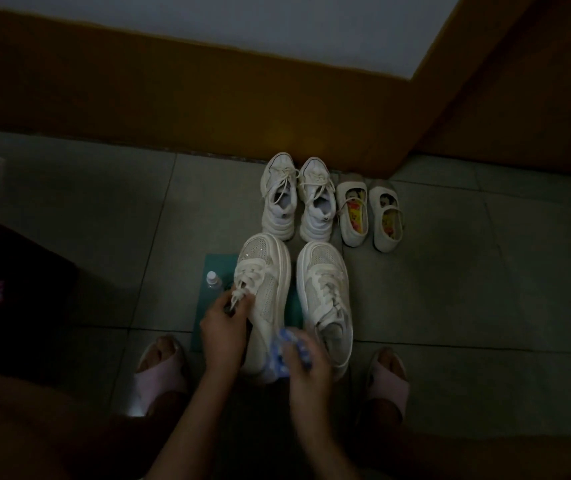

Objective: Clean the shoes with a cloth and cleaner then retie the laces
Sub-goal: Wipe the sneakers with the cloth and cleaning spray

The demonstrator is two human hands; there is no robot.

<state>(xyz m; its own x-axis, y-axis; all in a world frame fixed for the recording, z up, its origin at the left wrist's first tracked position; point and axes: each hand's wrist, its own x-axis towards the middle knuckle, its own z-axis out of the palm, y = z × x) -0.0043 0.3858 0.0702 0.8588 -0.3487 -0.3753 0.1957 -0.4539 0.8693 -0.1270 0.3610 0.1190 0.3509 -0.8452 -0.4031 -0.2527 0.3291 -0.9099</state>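
Crumpled blue cloth on perforated sneaker

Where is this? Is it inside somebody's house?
Probably, a dim corner of a home. The tiled floor, the wall with its brown lower band, and white sneakers and small strap shoes lined up beside it suggest that.

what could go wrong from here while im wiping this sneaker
1. The small bottle stands upright on the mat, close to the left hand gripping the near sneaker; a shift of hand or shoe could tip it.
2. That hand sits at the laces and might tug them loose.
3. The light is dim, so the cloth in the right hand may miss dirt.
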